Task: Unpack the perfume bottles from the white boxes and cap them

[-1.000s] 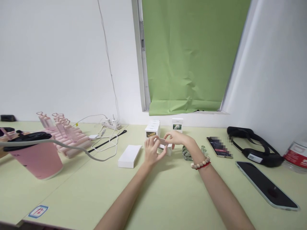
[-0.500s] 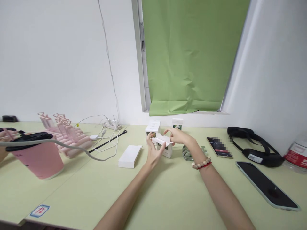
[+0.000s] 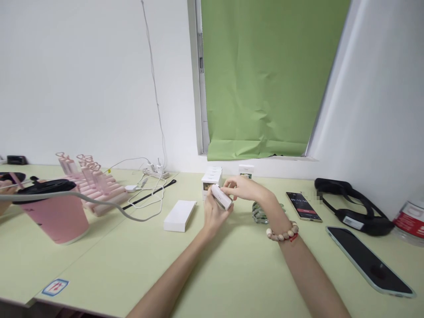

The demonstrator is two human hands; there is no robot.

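Note:
A small white box point(image 3: 221, 197) is held tilted in my left hand point(image 3: 213, 216), its fingers wrapped round the sides. Its top now looks closed. My right hand point(image 3: 243, 187) reaches over from the right, with its bent fingertips at the box's upper edge. Just behind stands a row of similar white boxes point(image 3: 212, 176). One more white box point(image 3: 246, 170) stands beyond my right hand. Beside my right wrist is a clear container with green items point(image 3: 259, 213), partly hidden. A flat white box point(image 3: 179, 215) lies to the left.
A pink cup point(image 3: 54, 216) with a cable across it, pink rollers point(image 3: 106, 194) and white cables point(image 3: 150, 197) are on the left. On the right are two phones point(image 3: 303, 206) point(image 3: 367, 260), a black headset point(image 3: 362, 216) and a bottle point(image 3: 410, 221). Another person's hand shows at the far left.
The box's open flaps have been folded down and the box has been tipped in my left hand. My right hand has shifted slightly left over its top.

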